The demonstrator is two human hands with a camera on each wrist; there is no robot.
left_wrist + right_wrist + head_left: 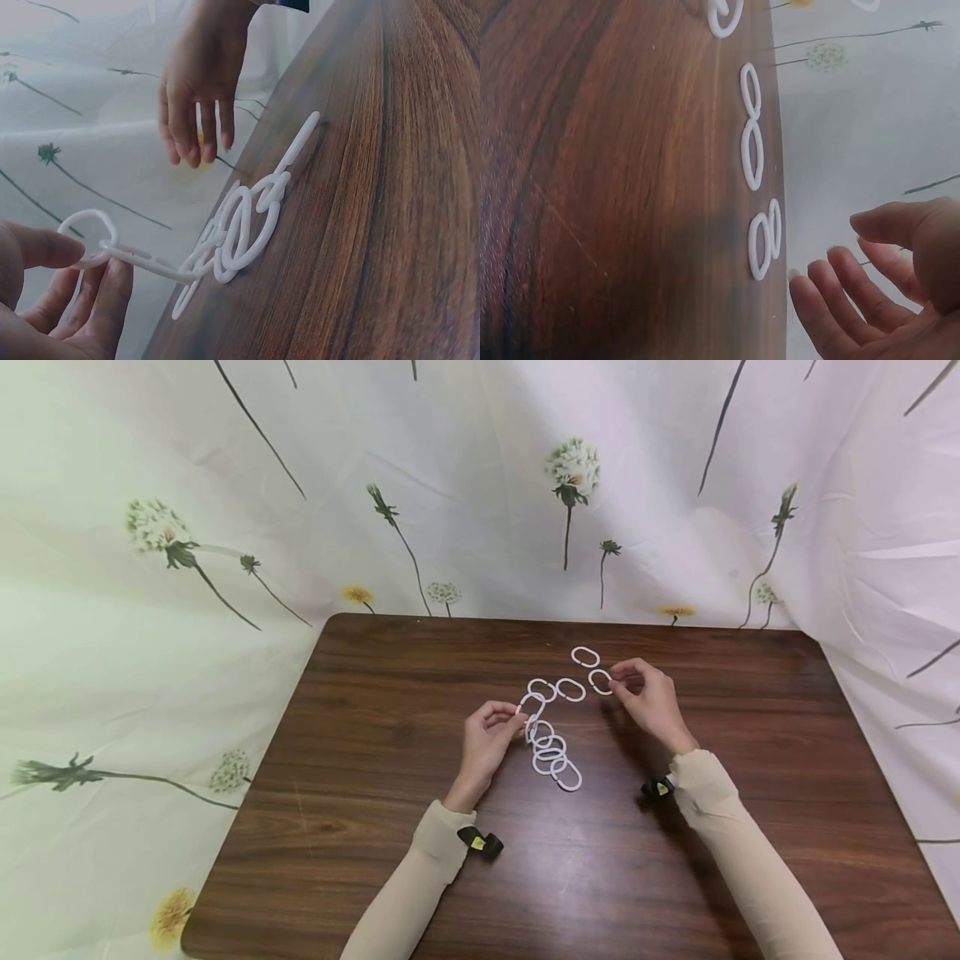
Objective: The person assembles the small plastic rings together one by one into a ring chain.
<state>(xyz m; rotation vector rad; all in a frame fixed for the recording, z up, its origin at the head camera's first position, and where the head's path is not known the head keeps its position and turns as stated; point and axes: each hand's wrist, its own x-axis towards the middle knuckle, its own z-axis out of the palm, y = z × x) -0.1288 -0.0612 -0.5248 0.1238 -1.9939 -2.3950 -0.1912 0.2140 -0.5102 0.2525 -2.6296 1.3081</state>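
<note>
Left hand (489, 742) pinches the end ring (90, 214) of a white chain (551, 749) trailing toward five o'clock. Loose rings (752, 120) lie at its two o'clock, likely light, stiff and slick, best pinched along a straight side. Right hand (651, 697), relaxed and empty, is beside them.

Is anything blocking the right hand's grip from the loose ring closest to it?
Nothing visible is. The right hand hovers, empty, above the table, with only air between it and the nearest loose ring. Another loose ring lies beyond that one, toward the curtain, so not in the way.
</note>
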